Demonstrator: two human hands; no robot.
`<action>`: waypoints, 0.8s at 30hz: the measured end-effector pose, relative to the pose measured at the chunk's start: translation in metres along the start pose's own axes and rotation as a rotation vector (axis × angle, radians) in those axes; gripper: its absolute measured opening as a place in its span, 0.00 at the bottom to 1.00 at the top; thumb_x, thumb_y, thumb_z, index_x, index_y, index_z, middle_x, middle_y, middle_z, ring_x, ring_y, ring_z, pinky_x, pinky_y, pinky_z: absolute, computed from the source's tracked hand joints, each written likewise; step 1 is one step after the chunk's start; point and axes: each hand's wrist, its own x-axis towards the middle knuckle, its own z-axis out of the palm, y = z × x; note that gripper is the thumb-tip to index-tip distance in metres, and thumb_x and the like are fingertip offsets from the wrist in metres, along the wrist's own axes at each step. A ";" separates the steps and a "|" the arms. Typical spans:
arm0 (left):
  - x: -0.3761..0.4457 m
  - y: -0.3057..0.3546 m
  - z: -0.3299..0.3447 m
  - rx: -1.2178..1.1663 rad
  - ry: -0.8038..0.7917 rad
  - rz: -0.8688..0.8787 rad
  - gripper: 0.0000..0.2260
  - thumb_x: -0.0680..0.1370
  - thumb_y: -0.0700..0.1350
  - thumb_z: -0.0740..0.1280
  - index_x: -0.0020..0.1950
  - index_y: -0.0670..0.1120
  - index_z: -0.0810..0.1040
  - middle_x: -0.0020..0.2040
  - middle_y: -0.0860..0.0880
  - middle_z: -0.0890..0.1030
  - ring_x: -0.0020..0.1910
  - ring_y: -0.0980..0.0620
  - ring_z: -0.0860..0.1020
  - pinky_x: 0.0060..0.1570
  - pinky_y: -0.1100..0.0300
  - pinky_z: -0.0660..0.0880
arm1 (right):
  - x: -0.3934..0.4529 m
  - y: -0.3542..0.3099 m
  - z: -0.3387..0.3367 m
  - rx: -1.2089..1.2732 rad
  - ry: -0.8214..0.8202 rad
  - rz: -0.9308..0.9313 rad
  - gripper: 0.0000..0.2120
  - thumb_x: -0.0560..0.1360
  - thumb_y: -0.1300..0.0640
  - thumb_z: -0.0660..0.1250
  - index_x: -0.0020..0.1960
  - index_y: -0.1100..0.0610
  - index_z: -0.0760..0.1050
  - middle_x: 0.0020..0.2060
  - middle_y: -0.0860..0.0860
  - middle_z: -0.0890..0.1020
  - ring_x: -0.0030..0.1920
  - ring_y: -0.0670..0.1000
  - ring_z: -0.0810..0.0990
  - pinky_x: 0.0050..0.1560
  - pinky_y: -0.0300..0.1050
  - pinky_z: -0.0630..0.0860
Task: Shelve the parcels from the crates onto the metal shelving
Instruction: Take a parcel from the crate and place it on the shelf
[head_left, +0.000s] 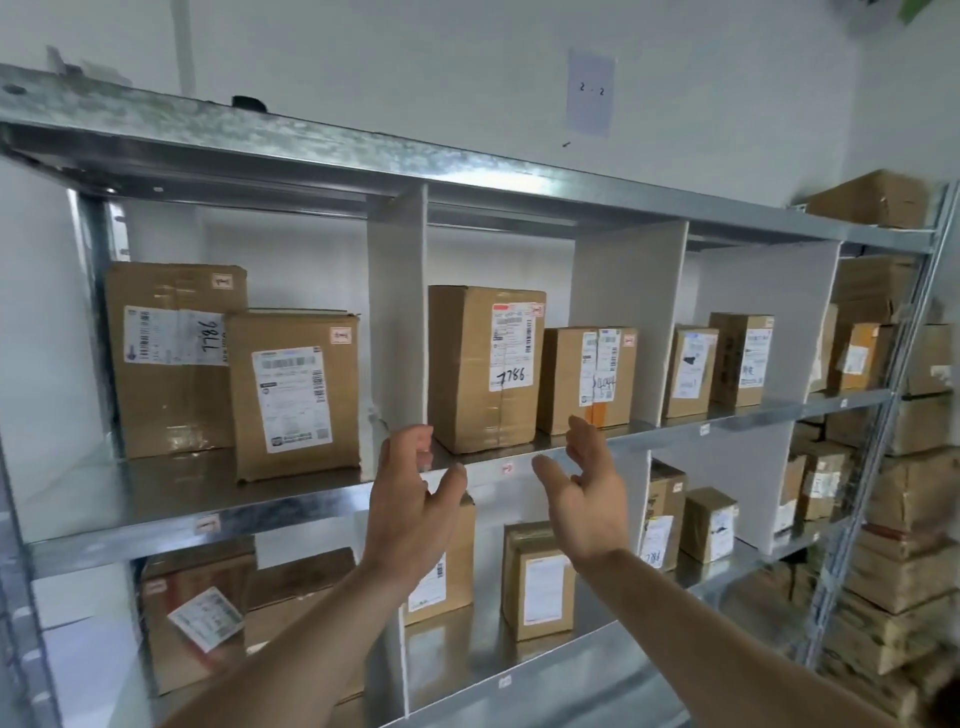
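A tall brown parcel (483, 366) with a white label marked 7786 stands upright in the middle bay of the metal shelving (291, 506). My left hand (413, 501) and my right hand (587, 491) are raised just in front of and below it, palms facing each other, fingers spread, holding nothing. Neither hand touches the parcel. A smaller parcel (587, 379) stands right of it in the same bay. No crates are in view.
White dividers (397, 322) split the shelf into bays. Two parcels (234, 364) fill the left bay, two more (719, 364) the right bay. The lower shelf (540, 587) holds several boxes. Stacked cartons (904, 525) stand behind the right upright.
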 end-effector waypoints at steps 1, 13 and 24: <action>-0.002 0.005 0.010 0.002 -0.004 -0.001 0.18 0.79 0.42 0.68 0.66 0.49 0.69 0.61 0.52 0.74 0.61 0.54 0.73 0.56 0.62 0.70 | 0.003 0.003 -0.011 0.009 -0.005 0.002 0.28 0.79 0.56 0.69 0.76 0.45 0.64 0.73 0.47 0.71 0.73 0.52 0.69 0.69 0.48 0.67; 0.001 0.040 0.098 0.035 0.026 -0.080 0.30 0.80 0.44 0.67 0.78 0.53 0.57 0.78 0.53 0.62 0.73 0.52 0.65 0.66 0.59 0.63 | 0.066 0.041 -0.086 0.006 -0.176 0.022 0.30 0.80 0.57 0.68 0.79 0.48 0.62 0.76 0.48 0.68 0.76 0.54 0.66 0.73 0.52 0.64; 0.074 -0.008 0.140 0.132 0.187 -0.086 0.34 0.76 0.38 0.70 0.76 0.56 0.57 0.71 0.53 0.67 0.64 0.53 0.72 0.32 0.81 0.68 | 0.138 0.054 -0.029 0.002 -0.390 -0.080 0.18 0.76 0.59 0.70 0.64 0.48 0.74 0.56 0.37 0.82 0.57 0.43 0.79 0.58 0.38 0.74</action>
